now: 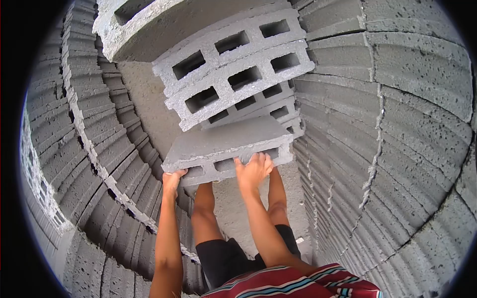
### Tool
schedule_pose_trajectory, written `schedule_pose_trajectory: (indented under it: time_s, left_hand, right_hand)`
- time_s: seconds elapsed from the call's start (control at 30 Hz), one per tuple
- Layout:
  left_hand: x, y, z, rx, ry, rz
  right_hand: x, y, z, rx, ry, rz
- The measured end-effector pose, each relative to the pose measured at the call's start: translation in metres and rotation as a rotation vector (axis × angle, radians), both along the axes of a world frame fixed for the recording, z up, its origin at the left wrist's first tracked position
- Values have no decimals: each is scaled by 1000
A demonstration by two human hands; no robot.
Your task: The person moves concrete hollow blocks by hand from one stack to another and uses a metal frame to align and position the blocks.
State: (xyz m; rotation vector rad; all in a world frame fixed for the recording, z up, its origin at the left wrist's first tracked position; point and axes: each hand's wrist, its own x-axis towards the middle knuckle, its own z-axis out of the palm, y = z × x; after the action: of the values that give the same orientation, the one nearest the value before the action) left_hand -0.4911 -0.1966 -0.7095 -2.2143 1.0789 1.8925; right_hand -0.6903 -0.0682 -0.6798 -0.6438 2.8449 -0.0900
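A grey concrete block (229, 138) with hollow cores is tilted in front of my legs, its cored face toward me. My left hand (173, 180) grips its lower left corner, fingers wrapped round the edge. My right hand (254, 170) is closed on the wall between two cores, right of the middle, with fingertips over the upper edge. Just beyond stand stacked hollow blocks (243, 79), their openings facing me. Whether the held block rests on anything underneath is hidden.
Tall block walls rise close on both sides, the left wall (87, 116) and the right wall (417, 94). Another block (169, 30) juts out at the top. Bare concrete floor (146, 97) shows between the left wall and the stack.
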Motion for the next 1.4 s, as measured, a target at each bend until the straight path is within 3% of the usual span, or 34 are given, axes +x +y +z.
schedule_pose_trajectory:
  time_s: [0.13,0.23,0.43,0.6,0.97,1.17,1.4]
  left_hand:
    - [8,4,-8,-47,-5,-21]
    - [9,11,-12,-87,-225,-72]
    - [-23,33,36,-87,-314,50]
    - [-56,36,33,-57,-114,140]
    - [-120,15,2,-232,21,271]
    - [-137,-13,-7,-148,-54,283]
    - [-127,-6,-25,-148,-60,233]
  right_hand:
    - [-4,-2,-6,21,-115,-75]
    - [-24,-17,7,49,-207,-92]
    - [-59,-11,28,51,-218,69]
    - [-105,-28,35,52,-156,152]
    - [-171,-67,41,119,-208,140]
    - [-173,-88,16,114,-206,79]
    - [-159,-80,-10,-94,-10,50]
